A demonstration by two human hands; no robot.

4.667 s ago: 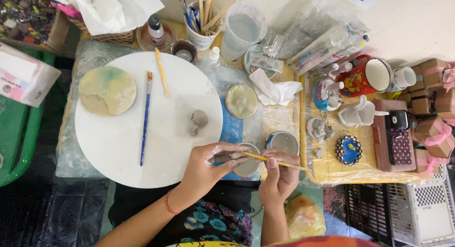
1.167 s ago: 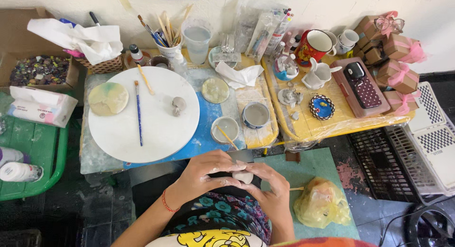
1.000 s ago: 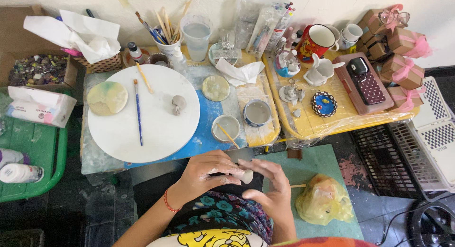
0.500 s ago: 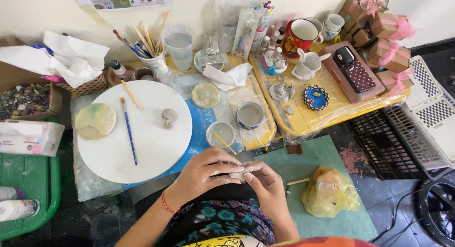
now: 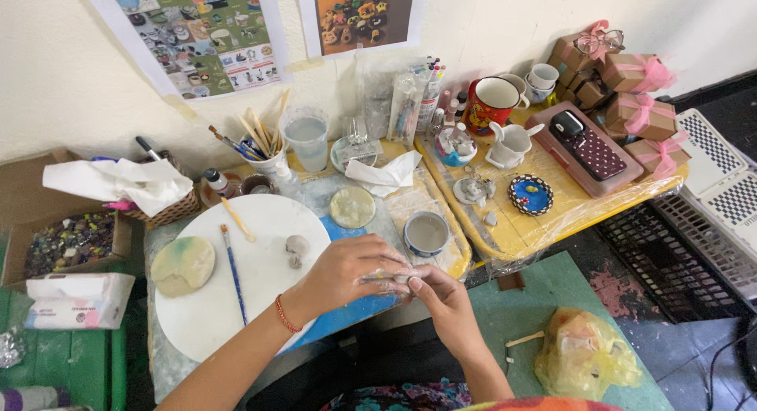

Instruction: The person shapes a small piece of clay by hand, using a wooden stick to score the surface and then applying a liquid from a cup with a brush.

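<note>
Low in the centre of the frame, the left hand (image 5: 347, 273) and right hand (image 5: 441, 297) meet, fingertips pinching a small pale clay piece (image 5: 398, 278) (mostly hidden) between them. Left of them lies a round white board (image 5: 260, 245) with a blue-handled brush (image 5: 232, 270). Light, even pressure would likely keep the piece from deforming.

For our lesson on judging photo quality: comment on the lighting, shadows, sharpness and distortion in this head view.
Head view: soft, even light with faint shadows; mild glare on the plastic sheet over the yellow table; both hands, left hand and right hand, and the round white board look sharp; wide-angle bending tilts the posters near the edges.
</note>
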